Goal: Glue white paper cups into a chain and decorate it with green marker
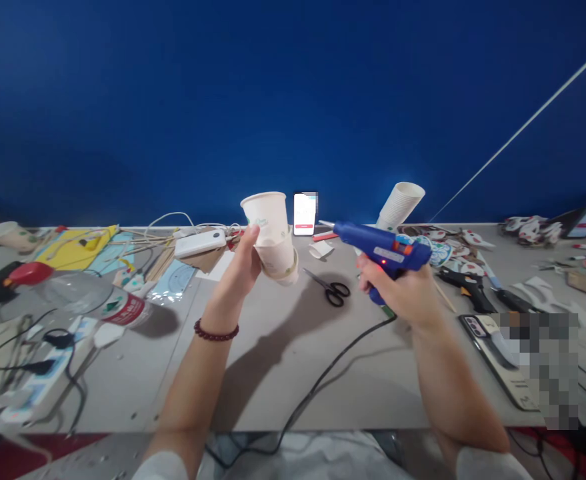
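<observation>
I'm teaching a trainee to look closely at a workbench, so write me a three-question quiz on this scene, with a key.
1. Which hand holds the blue glue gun?
A) the left hand
B) the right hand
C) neither hand

2. True or false: the dark red beaded bracelet is worn on the left wrist.

3. Short answer: in the picture, what thing with a lit screen shows between the blue glue gun and the paper cups held in the left hand?

Key: 1. B; 2. True; 3. A phone
</observation>
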Action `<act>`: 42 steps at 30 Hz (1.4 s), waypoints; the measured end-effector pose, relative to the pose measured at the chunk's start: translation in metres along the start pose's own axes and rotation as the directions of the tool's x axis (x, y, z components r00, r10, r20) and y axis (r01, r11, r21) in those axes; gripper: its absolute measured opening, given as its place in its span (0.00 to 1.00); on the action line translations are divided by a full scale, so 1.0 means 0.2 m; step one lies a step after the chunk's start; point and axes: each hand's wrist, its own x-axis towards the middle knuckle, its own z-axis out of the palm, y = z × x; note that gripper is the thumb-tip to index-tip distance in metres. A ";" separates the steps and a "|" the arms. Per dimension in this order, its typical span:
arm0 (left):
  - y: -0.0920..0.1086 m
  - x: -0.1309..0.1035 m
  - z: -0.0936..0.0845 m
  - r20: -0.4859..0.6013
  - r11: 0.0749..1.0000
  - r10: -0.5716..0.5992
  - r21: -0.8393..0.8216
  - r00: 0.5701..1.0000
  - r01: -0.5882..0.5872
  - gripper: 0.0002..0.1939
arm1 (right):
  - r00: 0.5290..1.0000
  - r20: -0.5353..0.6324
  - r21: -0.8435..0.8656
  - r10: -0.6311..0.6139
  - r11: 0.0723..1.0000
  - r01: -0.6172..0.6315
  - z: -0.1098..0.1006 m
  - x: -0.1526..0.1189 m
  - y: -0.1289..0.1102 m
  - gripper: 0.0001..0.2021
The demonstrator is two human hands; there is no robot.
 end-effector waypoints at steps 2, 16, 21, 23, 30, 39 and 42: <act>0.02 0.00 -0.03 0.044 0.996 -0.043 -0.070 0.998 0.046 0.30 | 0.992 -0.034 0.067 0.118 0.991 -0.116 -0.02 0.06 0.05 0.17; 0.10 0.03 -0.19 -0.182 0.977 -0.077 -0.210 0.980 0.038 0.25 | 0.761 0.500 -0.435 0.413 0.880 -0.192 0.14 0.23 0.28 0.21; 0.10 0.02 -0.18 -0.184 0.965 -0.132 -0.247 0.974 0.084 0.25 | 0.595 0.677 -0.351 0.433 0.901 -0.256 0.24 0.22 0.34 0.24; 0.10 0.01 -0.17 -0.185 0.966 -0.151 -0.238 0.971 0.105 0.27 | 0.547 0.727 -0.325 0.415 0.910 -0.258 0.28 0.21 0.36 0.22; 0.07 0.00 -0.13 -0.139 0.968 -0.178 -0.205 0.974 0.148 0.32 | 0.426 0.807 -0.290 0.408 0.903 -0.316 0.39 0.19 0.41 0.16; 0.03 0.00 -0.08 -0.072 0.958 -0.224 -0.201 0.972 0.206 0.31 | 0.557 0.696 -0.602 0.453 0.791 0.110 0.44 0.16 0.37 0.27; 0.05 0.00 -0.06 -0.096 0.952 -0.252 -0.202 0.963 0.230 0.31 | 0.644 0.631 -0.679 0.432 0.709 0.190 0.46 0.15 0.36 0.30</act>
